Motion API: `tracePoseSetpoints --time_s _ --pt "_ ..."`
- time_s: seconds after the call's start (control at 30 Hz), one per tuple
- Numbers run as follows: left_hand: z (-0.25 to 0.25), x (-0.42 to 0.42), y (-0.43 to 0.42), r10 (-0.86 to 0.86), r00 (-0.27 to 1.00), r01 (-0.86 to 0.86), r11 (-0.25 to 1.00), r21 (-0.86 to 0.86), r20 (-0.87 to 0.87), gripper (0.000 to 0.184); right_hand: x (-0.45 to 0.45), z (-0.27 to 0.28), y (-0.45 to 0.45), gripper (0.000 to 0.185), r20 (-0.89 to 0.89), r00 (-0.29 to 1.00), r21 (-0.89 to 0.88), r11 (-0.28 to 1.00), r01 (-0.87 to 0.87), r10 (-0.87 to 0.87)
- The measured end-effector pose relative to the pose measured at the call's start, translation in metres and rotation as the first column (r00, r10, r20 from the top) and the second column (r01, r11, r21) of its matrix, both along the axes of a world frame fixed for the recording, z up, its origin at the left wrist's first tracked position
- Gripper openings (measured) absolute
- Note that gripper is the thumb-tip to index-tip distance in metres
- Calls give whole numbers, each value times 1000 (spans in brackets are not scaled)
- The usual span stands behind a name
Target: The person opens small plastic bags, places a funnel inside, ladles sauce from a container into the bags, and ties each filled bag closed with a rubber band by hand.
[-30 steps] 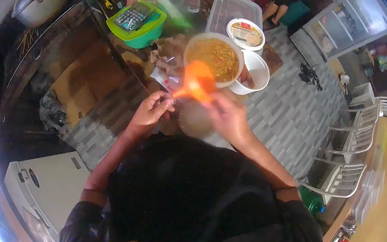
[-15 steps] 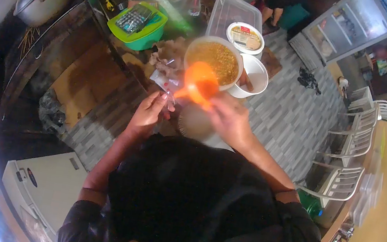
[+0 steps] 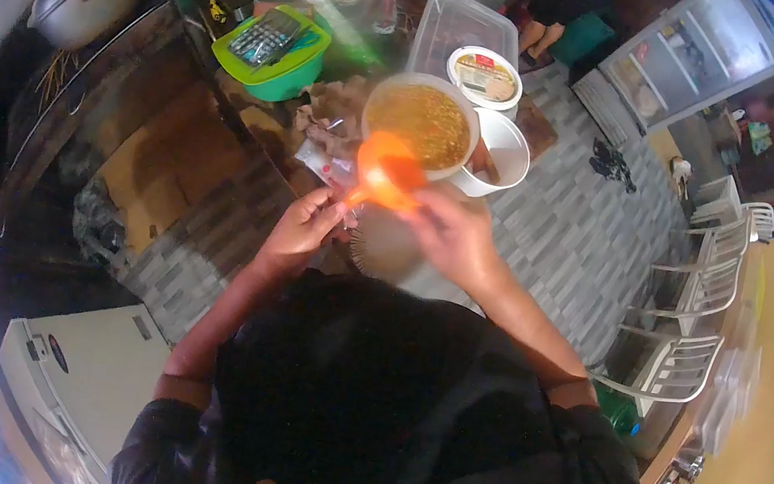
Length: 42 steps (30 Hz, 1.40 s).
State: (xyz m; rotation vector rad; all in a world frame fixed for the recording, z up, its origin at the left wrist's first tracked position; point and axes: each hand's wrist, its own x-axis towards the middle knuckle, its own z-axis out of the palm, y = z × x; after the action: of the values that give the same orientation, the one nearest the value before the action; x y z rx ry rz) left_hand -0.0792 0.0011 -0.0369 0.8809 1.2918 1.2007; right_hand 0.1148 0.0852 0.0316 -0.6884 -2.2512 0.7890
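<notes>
An orange funnel [image 3: 386,173], slightly blurred, is tilted with its spout toward my left hand. My right hand [image 3: 454,235] is closed on the funnel's rim. The fingers of my left hand [image 3: 303,227] pinch a small clear plastic bag [image 3: 352,216] at the spout's tip. Just beyond the funnel stands a round tub [image 3: 422,126] of yellow-orange chunky food. To its right, a white bucket [image 3: 501,159] holds a brown object. A white tub with a printed lid [image 3: 484,77] sits behind them. Crumpled brown paper [image 3: 335,112] and a plastic packet [image 3: 319,160] lie left of the food.
A green basin [image 3: 272,57] with packaged items stands at the back left, near a clear bottle [image 3: 387,7]. Behind the tubs is a clear plastic box [image 3: 466,32]. A person's legs [image 3: 539,38] show beyond it. White chairs [image 3: 676,364] and a display fridge [image 3: 689,62] stand right.
The funnel has tilted and shifted slightly between frames, with my right hand still on it. My left hand stays near the spout. The person in the background has changed stance.
</notes>
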Motion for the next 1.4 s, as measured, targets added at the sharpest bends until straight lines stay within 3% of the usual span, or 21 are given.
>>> tracePoseSetpoints --time_s 0.2,0.23,0.3,0.37,0.43,0.47,0.5,0.53,0.57,0.63,0.67,0.73,0.77,0.87,0.93,1.0,1.07,1.2,1.3,1.37,1.4 --pt "3 -5 -2 -158 981 182 957 228 -116 20 1 9 3 22 103 974 81 974 -209 201" --pt "5 -6 -4 -166 979 189 955 230 -119 20 0 10 2 24 136 956 101 957 -274 259" --pt "8 -11 -11 -170 912 256 947 194 -374 21 -3 20 0 25 189 933 76 943 -324 305" --pt "4 -14 -20 -128 919 213 958 194 -374 21 -5 29 1 26 240 903 48 924 -379 358" --pt "6 -18 -30 -80 923 164 967 196 -376 22 -10 35 14 29 148 844 -252 845 -472 516" --pt "12 -20 -35 -23 919 118 969 217 -395 23 -17 29 29 34 -5 853 -245 827 -506 521" --pt "15 -21 -40 34 911 71 968 239 -411 23 -22 39 42 34 12 941 -574 773 -271 339" --pt "12 -21 -45 42 910 66 967 245 -412 23 -31 20 68 28 -8 984 -406 899 -166 178" --pt "6 -22 -50 117 947 -52 975 215 -298 23 -38 17 93 24 218 976 -216 974 70 -22" --pt "-8 -27 -61 232 969 -217 964 153 -88 24 -51 -13 134 26 328 943 4 998 64 -62" --pt "-9 -29 -67 237 968 -221 962 162 -87 24 -59 -21 142 26 326 944 12 998 60 -60" --pt "-5 -31 -77 297 954 -286 945 158 -48 24 -78 -32 151 26 527 847 45 997 57 -73" --pt "2 -30 -83 340 924 -316 937 152 -175 25 -86 -37 157 26 526 848 50 997 51 -70" --pt "-1 -33 -91 422 853 -363 902 233 -307 28 -104 -49 168 28 588 807 94 996 7 -61" --pt "-12 -37 -99 438 862 -380 891 247 -253 28 -111 -49 171 28 687 722 131 991 -9 -84" --pt "-14 -36 -101 446 874 -390 881 268 -195 28 -106 -44 164 27 642 764 134 991 -18 -73" --pt "-6 -33 -102 472 859 -448 881 153 -199 27 -100 -34 151 26 593 803 138 990 -27 -61" --pt "-13 -39 -102 392 899 -360 915 182 -194 23 -88 -23 141 22 502 863 126 992 -13 -53" --pt "-8 -32 -98 480 875 -448 854 265 -64 21 -72 -24 136 20 508 859 147 989 -12 -65" --pt "10 -24 -91 458 848 -378 875 302 -267 21 -64 -29 135 19 525 848 149 989 -5 -75" --pt "9 -23 -89 455 849 -375 877 302 -267 21 -61 -36 136 19 503 863 144 989 -32 -45"
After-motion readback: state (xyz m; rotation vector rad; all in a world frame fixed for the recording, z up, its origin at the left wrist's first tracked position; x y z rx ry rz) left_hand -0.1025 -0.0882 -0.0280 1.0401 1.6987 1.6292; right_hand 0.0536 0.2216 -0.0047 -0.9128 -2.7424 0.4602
